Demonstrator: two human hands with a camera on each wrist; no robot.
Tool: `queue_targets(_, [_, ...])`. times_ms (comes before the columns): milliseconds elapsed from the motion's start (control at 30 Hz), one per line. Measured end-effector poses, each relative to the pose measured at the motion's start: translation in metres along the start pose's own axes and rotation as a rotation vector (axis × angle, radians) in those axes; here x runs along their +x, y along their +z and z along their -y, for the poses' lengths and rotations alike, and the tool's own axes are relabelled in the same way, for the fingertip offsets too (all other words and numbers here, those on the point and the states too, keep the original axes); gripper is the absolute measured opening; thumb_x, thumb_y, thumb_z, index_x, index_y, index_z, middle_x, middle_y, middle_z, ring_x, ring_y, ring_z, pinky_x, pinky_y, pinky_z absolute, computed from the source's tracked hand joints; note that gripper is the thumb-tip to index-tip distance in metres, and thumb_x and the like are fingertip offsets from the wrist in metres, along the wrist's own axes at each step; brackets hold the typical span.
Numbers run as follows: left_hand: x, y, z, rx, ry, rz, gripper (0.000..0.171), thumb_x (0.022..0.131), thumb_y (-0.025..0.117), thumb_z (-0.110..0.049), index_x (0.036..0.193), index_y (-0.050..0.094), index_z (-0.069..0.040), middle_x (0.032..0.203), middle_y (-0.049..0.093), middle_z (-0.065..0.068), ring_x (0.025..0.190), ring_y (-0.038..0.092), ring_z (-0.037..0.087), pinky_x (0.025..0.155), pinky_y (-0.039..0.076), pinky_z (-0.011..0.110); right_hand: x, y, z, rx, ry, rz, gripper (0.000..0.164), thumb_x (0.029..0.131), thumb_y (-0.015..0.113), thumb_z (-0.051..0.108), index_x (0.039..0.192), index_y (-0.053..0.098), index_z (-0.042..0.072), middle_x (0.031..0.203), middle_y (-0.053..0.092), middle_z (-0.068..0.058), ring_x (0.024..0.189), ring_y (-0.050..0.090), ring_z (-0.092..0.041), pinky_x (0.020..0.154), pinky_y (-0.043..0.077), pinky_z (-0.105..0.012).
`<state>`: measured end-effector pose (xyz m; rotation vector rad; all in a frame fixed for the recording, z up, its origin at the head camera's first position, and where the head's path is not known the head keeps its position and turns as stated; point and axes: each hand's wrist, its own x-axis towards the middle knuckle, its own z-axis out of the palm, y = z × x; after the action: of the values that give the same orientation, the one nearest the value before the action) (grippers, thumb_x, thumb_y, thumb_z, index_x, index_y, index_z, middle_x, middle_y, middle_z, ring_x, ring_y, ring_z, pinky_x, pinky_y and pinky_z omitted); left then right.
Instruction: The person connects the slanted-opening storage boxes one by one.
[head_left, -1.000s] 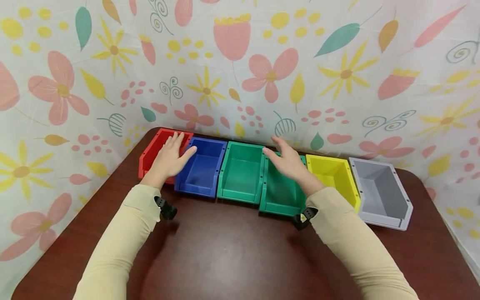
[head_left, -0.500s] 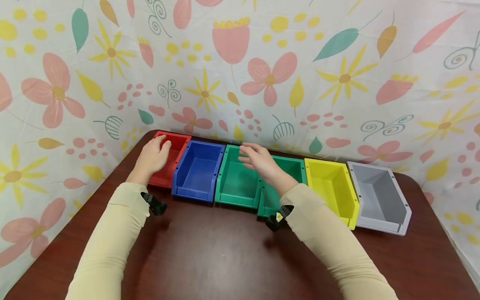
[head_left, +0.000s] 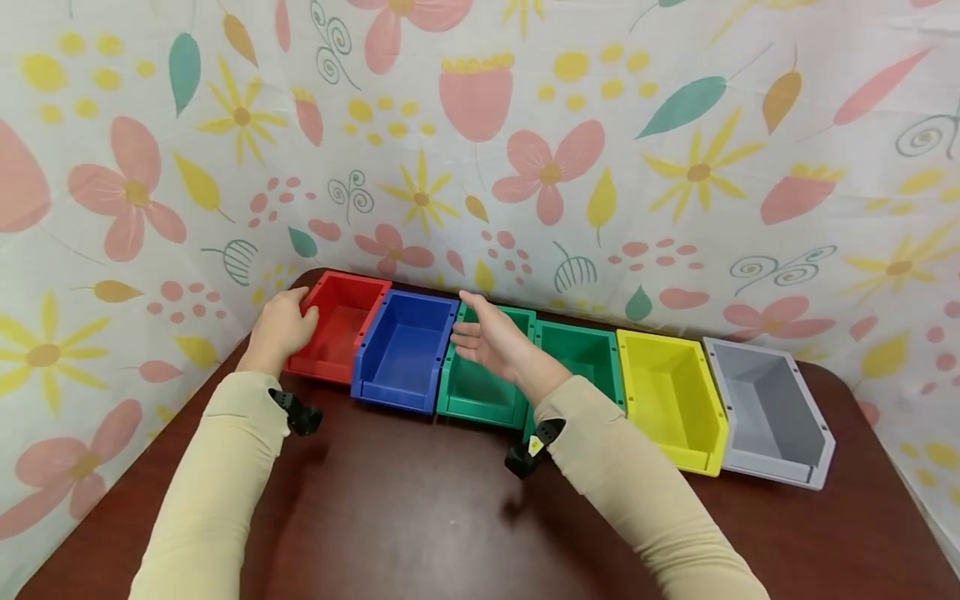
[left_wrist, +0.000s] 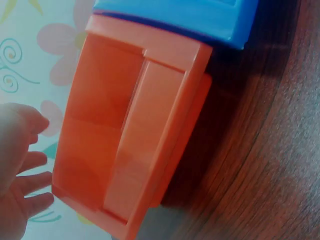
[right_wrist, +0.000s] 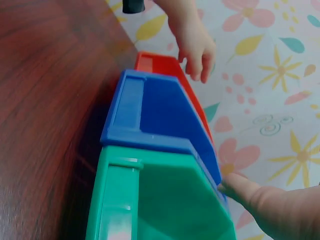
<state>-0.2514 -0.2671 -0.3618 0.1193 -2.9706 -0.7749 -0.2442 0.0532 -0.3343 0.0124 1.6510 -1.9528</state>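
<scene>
At the left end of a row of bins, my left hand (head_left: 281, 329) is beside the outer side of the red bin (head_left: 339, 333). In the left wrist view its fingers (left_wrist: 37, 182) are spread loosely, fingertips right at the bin's edge, holding nothing. My right hand (head_left: 498, 342) hovers over the left green bin (head_left: 480, 392), fingers extended and thumb up. The right wrist view shows its thumb (right_wrist: 245, 192) near where the blue bin (right_wrist: 162, 110) meets the green one. The insides of the red and blue bins show no contents.
To the right stand a second green bin (head_left: 581, 354), a yellow bin (head_left: 671, 392) and a grey bin (head_left: 772, 408). The row runs along the back of a dark brown table (head_left: 427, 517). A floral cloth (head_left: 480, 183) hangs behind it.
My left hand has moved left, from over the red and blue bins to the red bin's outer side. My right hand has shifted left from the right green bin to the left one.
</scene>
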Motion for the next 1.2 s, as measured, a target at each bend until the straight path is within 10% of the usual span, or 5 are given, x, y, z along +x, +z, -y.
queue_targets(633, [0.003, 0.013, 0.016, -0.050, -0.118, -0.014, 0.046, 0.095, 0.039, -0.017, 0.133, 0.047, 0.008, 0.126, 0.054, 0.031, 0.104, 0.057, 0.041, 0.089, 0.048, 0.051, 0.003, 0.013, -0.008, -0.089, 0.034, 0.024, 0.073, 0.097, 0.044, 0.044, 0.153, 0.007, 0.018, 0.155, 0.017, -0.026, 0.141, 0.027, -0.038, 0.113, 0.030, -0.044])
queue_targets(833, [0.000, 0.007, 0.018, -0.101, -0.107, -0.104, 0.041, 0.095, 0.041, -0.015, 0.127, 0.054, 0.008, 0.120, 0.058, 0.031, 0.098, 0.058, 0.040, 0.084, 0.049, 0.049, 0.012, 0.026, -0.012, -0.537, -0.092, -0.173, 0.067, 0.094, 0.055, 0.029, 0.150, 0.022, 0.012, 0.138, 0.049, -0.016, 0.097, 0.064, -0.025, 0.089, 0.051, -0.036])
queue_targets(933, [0.000, 0.005, 0.016, -0.125, -0.109, -0.146, 0.040, 0.096, 0.042, -0.016, 0.126, 0.055, 0.007, 0.116, 0.060, 0.029, 0.094, 0.058, 0.038, 0.081, 0.049, 0.046, 0.024, 0.035, -0.011, -0.831, -0.122, -0.238, 0.069, 0.094, 0.055, 0.027, 0.151, 0.019, 0.011, 0.097, 0.065, -0.011, 0.058, 0.054, -0.015, 0.061, 0.048, -0.028])
queue_targets(1033, [-0.002, 0.005, 0.015, -0.127, -0.124, -0.165, 0.039, 0.096, 0.042, -0.016, 0.126, 0.055, 0.006, 0.115, 0.061, 0.027, 0.093, 0.057, 0.037, 0.079, 0.048, 0.045, 0.034, 0.044, -0.012, -1.002, -0.088, -0.263, 0.072, 0.095, 0.053, 0.021, 0.152, 0.012, 0.010, 0.058, 0.051, -0.005, 0.039, 0.036, -0.013, 0.043, 0.036, -0.026])
queue_targets(1200, [-0.006, 0.007, 0.012, -0.130, -0.143, -0.158, 0.039, 0.096, 0.042, -0.016, 0.126, 0.055, 0.005, 0.117, 0.060, 0.026, 0.096, 0.057, 0.038, 0.082, 0.049, 0.046, 0.039, 0.047, -0.016, -1.088, 0.001, -0.297, 0.078, 0.094, 0.049, 0.012, 0.152, -0.003, 0.006, 0.046, 0.040, -0.001, 0.034, 0.030, -0.012, 0.036, 0.029, -0.025])
